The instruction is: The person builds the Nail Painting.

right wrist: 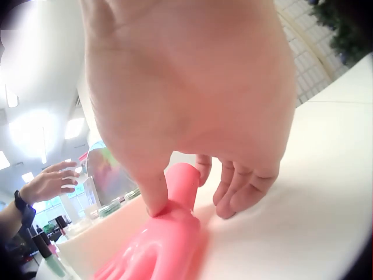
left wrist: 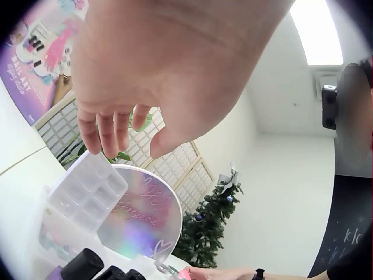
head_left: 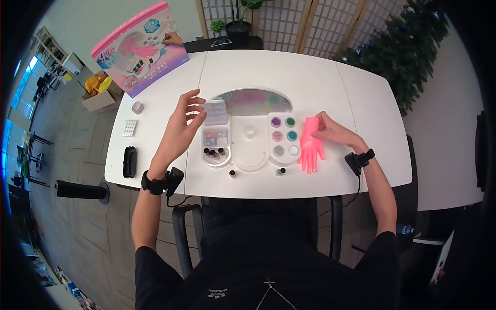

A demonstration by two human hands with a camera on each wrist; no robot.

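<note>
A pink plastic hand (head_left: 311, 144) lies on the table, right of the white nail-art tray (head_left: 249, 150), its fingers pointing toward the person. The right hand (head_left: 336, 132) pinches its wrist end between thumb and index finger; in the right wrist view, the thumb presses on the pink hand (right wrist: 157, 239) and the other fingers hang curved beside it. The left hand (head_left: 181, 126), fingers spread and slightly bent, holds nothing. It is beside the raised clear compartment lid (head_left: 215, 112); in the left wrist view the fingertips are near the lid (left wrist: 90, 189), and contact cannot be told.
Dark-capped bottles (head_left: 213, 153) stand in the tray's left part; one bottle (head_left: 232, 174) and another (head_left: 280, 171) stand in front. Glitter pots (head_left: 276, 122) fill the right part. A mirror-like panel (head_left: 253, 102) rises behind. A product box (head_left: 142, 51) and black case (head_left: 129, 161) are at left.
</note>
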